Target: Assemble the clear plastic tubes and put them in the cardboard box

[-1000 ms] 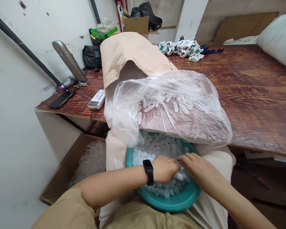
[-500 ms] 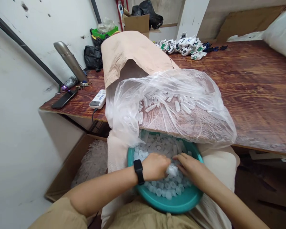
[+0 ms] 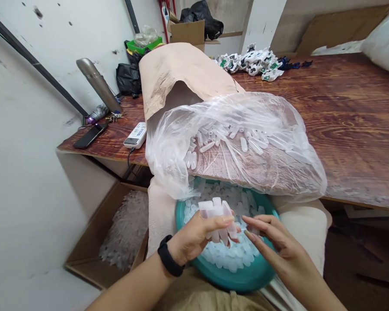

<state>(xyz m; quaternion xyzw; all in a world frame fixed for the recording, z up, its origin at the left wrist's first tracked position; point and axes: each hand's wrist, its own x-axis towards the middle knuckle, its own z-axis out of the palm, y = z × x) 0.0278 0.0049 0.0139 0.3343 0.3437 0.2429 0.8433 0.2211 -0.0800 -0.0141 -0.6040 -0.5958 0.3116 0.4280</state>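
Observation:
My left hand (image 3: pixel 192 233), with a black band (image 3: pixel 170 257) on its wrist, grips several small translucent plastic tubes (image 3: pixel 216 211) between thumb and fingers. They lie side by side above a teal basin (image 3: pixel 225 281). My right hand (image 3: pixel 280 244) is just to the right, fingers apart and thumb stretched out, with nothing visible in it. More translucent tubes (image 3: pixel 230 257) fill the basin, which rests on my lap. Beyond it, a clear plastic bag (image 3: pixel 168 162) lies on the table edge with loose tubes (image 3: pixel 256 144) in its mouth.
A large paper sack (image 3: pixel 184 60) surrounds the bag on the wooden table (image 3: pixel 353 116). A phone (image 3: pixel 90 135), a white device with a cable (image 3: pixel 135 135) and a metal flask (image 3: pixel 99 84) are at left. Below stands a cardboard box (image 3: pixel 84 259) of translucent pieces.
My left hand has come up from among the tubes and turned, showing a cluster in its grip. My right hand has drawn slightly right and its fingers have spread.

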